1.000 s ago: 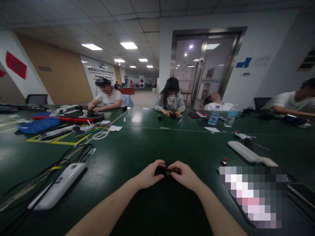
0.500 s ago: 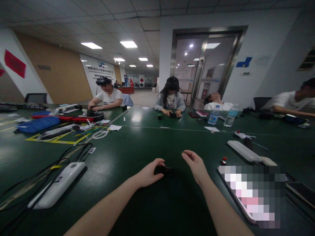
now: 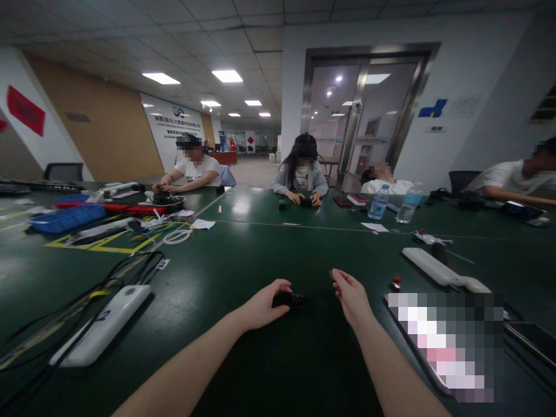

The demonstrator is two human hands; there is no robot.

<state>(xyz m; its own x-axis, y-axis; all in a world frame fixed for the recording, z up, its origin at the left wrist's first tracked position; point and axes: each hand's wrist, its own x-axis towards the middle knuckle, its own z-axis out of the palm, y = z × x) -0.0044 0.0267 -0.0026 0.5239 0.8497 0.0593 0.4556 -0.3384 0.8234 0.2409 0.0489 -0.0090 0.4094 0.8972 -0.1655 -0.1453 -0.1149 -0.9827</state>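
My left hand [image 3: 264,306] is curled around a small dark block-like object [image 3: 297,300] on the green table. Its right end, with small light marks, sticks out past my fingers, and the rest is hidden in my grip. To the right of it my right hand [image 3: 351,296] is raised a little, thumb and forefinger pinched together. Between those fingertips shows a tiny yellowish piece [image 3: 331,274], too small to name. The two hands are apart.
A white power strip [image 3: 104,324] with black cables lies left. To the right are a small red-topped item [image 3: 395,284], a blurred-out tablet-like device [image 3: 417,347], a white device [image 3: 430,266] and water bottles [image 3: 409,204]. Other people sit across the table.
My right hand has moved slightly to the right, away from the dark object, still pinching the tiny piece. My left hand has stayed in place.
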